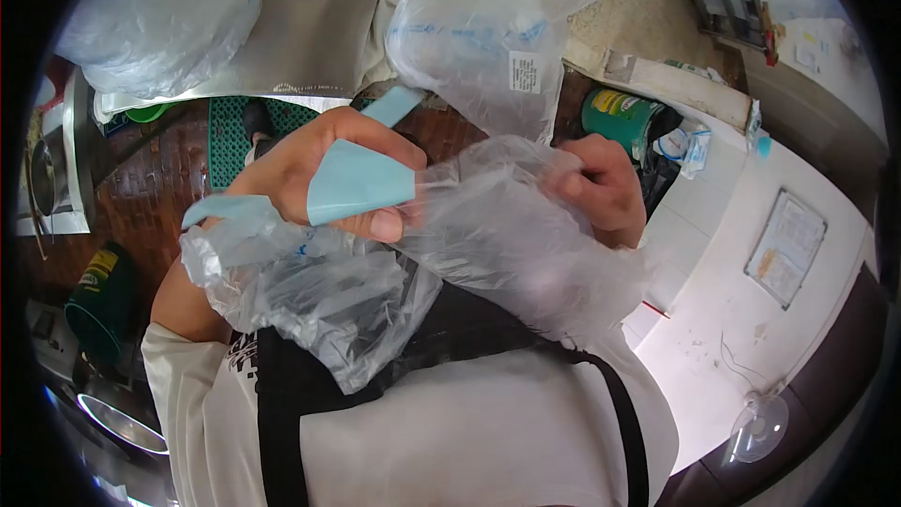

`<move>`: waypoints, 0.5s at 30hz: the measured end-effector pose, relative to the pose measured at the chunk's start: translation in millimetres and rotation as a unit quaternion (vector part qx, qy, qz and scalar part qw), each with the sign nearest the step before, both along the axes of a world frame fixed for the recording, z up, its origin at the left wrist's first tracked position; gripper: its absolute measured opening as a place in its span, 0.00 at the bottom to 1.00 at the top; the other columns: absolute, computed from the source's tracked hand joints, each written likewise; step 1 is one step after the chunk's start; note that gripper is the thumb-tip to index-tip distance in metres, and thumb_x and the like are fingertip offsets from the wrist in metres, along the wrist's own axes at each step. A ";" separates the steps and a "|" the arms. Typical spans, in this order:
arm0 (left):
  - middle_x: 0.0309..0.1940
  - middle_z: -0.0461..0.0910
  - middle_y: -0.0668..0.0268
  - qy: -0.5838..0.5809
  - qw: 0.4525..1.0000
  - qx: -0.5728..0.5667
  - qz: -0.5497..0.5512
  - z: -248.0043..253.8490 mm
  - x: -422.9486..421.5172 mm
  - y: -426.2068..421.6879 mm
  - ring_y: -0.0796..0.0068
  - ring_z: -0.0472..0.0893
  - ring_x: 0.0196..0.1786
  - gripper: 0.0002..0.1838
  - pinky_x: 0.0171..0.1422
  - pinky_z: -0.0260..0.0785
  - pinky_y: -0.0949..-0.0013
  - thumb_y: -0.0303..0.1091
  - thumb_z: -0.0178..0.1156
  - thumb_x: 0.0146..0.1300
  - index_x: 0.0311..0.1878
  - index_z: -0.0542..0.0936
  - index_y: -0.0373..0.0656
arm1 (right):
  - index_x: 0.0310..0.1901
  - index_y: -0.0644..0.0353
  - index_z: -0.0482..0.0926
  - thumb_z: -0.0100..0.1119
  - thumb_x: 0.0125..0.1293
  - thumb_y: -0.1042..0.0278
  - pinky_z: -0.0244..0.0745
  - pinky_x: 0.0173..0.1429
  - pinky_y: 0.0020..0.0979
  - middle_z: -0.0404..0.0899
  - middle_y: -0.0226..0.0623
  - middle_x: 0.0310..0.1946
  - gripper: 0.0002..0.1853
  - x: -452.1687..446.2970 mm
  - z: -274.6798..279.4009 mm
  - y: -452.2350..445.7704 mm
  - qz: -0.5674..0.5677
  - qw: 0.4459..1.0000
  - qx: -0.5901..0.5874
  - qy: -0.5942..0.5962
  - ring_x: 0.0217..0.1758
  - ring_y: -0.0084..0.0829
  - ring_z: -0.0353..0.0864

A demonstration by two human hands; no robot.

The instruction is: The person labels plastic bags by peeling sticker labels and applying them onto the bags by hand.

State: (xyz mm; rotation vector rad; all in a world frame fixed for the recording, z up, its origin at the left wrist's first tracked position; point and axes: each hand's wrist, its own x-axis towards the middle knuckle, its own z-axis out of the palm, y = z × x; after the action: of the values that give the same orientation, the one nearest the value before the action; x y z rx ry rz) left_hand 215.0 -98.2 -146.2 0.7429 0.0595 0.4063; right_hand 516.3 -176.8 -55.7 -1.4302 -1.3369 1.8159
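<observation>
My left hand [328,164] is closed in a pinch, with light-blue strips [361,183] running through and over its fingers. Between its thumb and fingers is also an edge of a thin clear plastic bag [507,216]. That bag spans the gap to my right hand [601,188], whose fingers are curled on its other side. A second crumpled clear bag [319,291] hangs below my left hand, in front of the black apron [460,324]. Whether the two bags are joined, I cannot tell.
Beyond my hands, a clear bag with a printed label [469,47] lies by a metal surface [310,28]. A bulky plastic bag [169,14] is at upper left. Green containers [619,117] stand to the right, near a white wall with a framed sheet [786,246].
</observation>
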 end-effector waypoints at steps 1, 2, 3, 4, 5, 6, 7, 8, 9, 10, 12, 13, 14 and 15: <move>0.28 0.81 0.69 0.014 1.000 0.008 -0.013 -2.1 0.3 1.5 0.82 0.77 0.32 0.15 0.37 0.67 0.74 0.37 0.76 0.53 0.35 0.83 0.36 | 0.36 0.65 0.85 0.63 0.68 0.63 0.69 0.31 0.27 0.82 0.37 0.26 0.12 7.7 -5.0 -5.3 0.003 0.995 0.024 0.093 0.27 0.25 0.77; 0.27 0.80 0.70 0.029 0.999 0.016 -0.027 -3.8 -0.2 2.6 0.82 0.77 0.32 0.14 0.37 0.67 0.75 0.37 0.75 0.54 0.34 0.82 0.37 | 0.36 0.64 0.85 0.61 0.69 0.63 0.69 0.30 0.29 0.83 0.39 0.26 0.12 11.7 -8.1 -7.7 0.006 0.981 0.048 0.186 0.27 0.27 0.79; 0.26 0.79 0.70 0.044 0.998 0.024 -0.040 -4.5 -0.5 3.5 0.82 0.76 0.32 0.13 0.37 0.66 0.75 0.36 0.75 0.55 0.34 0.82 0.38 | 0.36 0.63 0.86 0.61 0.70 0.62 0.70 0.29 0.31 0.83 0.41 0.27 0.13 13.3 -11.3 -2.8 0.054 0.962 0.066 0.260 0.26 0.31 0.79; 0.24 0.76 0.72 0.077 0.994 0.056 -0.050 -0.2 0.6 6.7 0.83 0.75 0.31 0.15 0.36 0.65 0.75 0.39 0.74 0.57 0.32 0.80 0.38 | 0.37 0.63 0.86 0.61 0.70 0.61 0.70 0.28 0.33 0.83 0.43 0.27 0.13 15.8 -17.0 5.6 0.103 0.934 0.084 0.332 0.26 0.34 0.80; 0.24 0.76 0.72 0.083 0.993 0.058 -0.057 -0.9 1.1 8.0 0.83 0.74 0.30 0.16 0.36 0.64 0.75 0.40 0.73 0.57 0.31 0.80 0.38 | 0.37 0.62 0.86 0.60 0.71 0.60 0.71 0.28 0.35 0.84 0.45 0.27 0.13 17.0 -21.0 10.9 0.150 0.898 0.101 0.401 0.26 0.37 0.81; 0.23 0.75 0.73 0.089 0.992 0.061 -0.064 -2.6 1.6 9.4 0.83 0.73 0.29 0.17 0.35 0.63 0.75 0.42 0.73 0.58 0.30 0.79 0.39 | 0.38 0.62 0.86 0.61 0.71 0.59 0.71 0.27 0.36 0.83 0.45 0.27 0.14 16.6 -23.0 11.4 0.144 0.886 0.107 0.428 0.25 0.37 0.80; 0.23 0.74 0.74 0.096 0.991 0.063 -0.071 -4.6 2.0 11.1 0.83 0.73 0.29 0.18 0.34 0.62 0.75 0.43 0.73 0.58 0.29 0.78 0.39 | 0.38 0.61 0.86 0.61 0.70 0.57 0.71 0.27 0.36 0.83 0.45 0.27 0.14 16.2 -25.4 11.4 0.139 0.873 0.114 0.454 0.25 0.38 0.80; 0.23 0.74 0.73 0.080 0.991 0.075 -0.074 -8.4 1.4 13.2 0.82 0.73 0.30 0.18 0.35 0.63 0.74 0.44 0.73 0.58 0.29 0.78 0.39 | 0.38 0.61 0.87 0.62 0.70 0.56 0.71 0.27 0.37 0.83 0.45 0.26 0.15 16.4 -27.7 11.3 0.133 0.859 0.120 0.480 0.25 0.38 0.79; 0.23 0.74 0.72 0.064 0.991 0.087 -0.077 -13.8 0.1 15.1 0.81 0.73 0.30 0.19 0.36 0.63 0.73 0.44 0.72 0.58 0.28 0.77 0.39 | 0.38 0.61 0.86 0.63 0.69 0.57 0.71 0.28 0.37 0.82 0.44 0.26 0.15 17.6 -30.8 10.8 0.117 0.852 0.131 0.492 0.25 0.38 0.79; 0.24 0.74 0.72 0.048 0.991 0.099 -0.080 -17.3 0.3 15.5 0.80 0.73 0.31 0.19 0.37 0.63 0.72 0.45 0.72 0.58 0.28 0.77 0.39 | 0.38 0.61 0.86 0.63 0.69 0.57 0.71 0.28 0.37 0.82 0.43 0.25 0.14 19.4 -35.0 9.6 0.102 0.846 0.142 0.504 0.24 0.37 0.78; 0.25 0.76 0.68 -0.011 1.000 0.012 0.000 -19.4 7.1 10.2 0.76 0.75 0.35 0.18 0.39 0.65 0.69 0.45 0.70 0.60 0.29 0.77 0.39 | 0.36 0.63 0.85 0.64 0.67 0.59 0.71 0.28 0.36 0.81 0.42 0.24 0.13 21.9 -43.4 5.9 0.074 0.838 0.145 0.521 0.23 0.36 0.77; 0.26 0.77 0.66 -0.039 0.998 -0.031 0.040 -17.4 11.4 8.1 0.74 0.76 0.36 0.18 0.40 0.65 0.68 0.44 0.69 0.61 0.29 0.77 0.39 | 0.35 0.64 0.85 0.65 0.67 0.60 0.70 0.28 0.35 0.81 0.42 0.24 0.13 23.1 -47.8 4.1 0.061 0.837 0.137 0.526 0.23 0.35 0.77; 0.28 0.78 0.61 -0.031 0.997 -0.047 0.050 -12.1 13.0 9.5 0.71 0.77 0.38 0.17 0.40 0.65 0.67 0.43 0.68 0.61 0.29 0.76 0.40 | 0.34 0.64 0.84 0.65 0.66 0.62 0.70 0.28 0.35 0.80 0.42 0.23 0.12 24.0 -49.8 3.2 0.048 0.836 0.130 0.531 0.23 0.35 0.76; 0.30 0.80 0.57 -0.023 0.996 -0.062 0.061 -6.6 14.7 10.9 0.68 0.78 0.39 0.15 0.41 0.65 0.66 0.42 0.67 0.61 0.30 0.75 0.40 | 0.34 0.66 0.84 0.65 0.65 0.62 0.69 0.28 0.34 0.80 0.42 0.23 0.13 24.2 -48.7 2.0 0.024 0.862 0.121 0.492 0.22 0.35 0.76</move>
State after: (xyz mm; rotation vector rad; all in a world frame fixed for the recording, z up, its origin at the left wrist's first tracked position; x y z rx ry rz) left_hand 229.8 -87.3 -152.8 0.6093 0.0864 0.5305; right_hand 540.5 -174.9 -104.4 -0.2034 -0.9647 1.8796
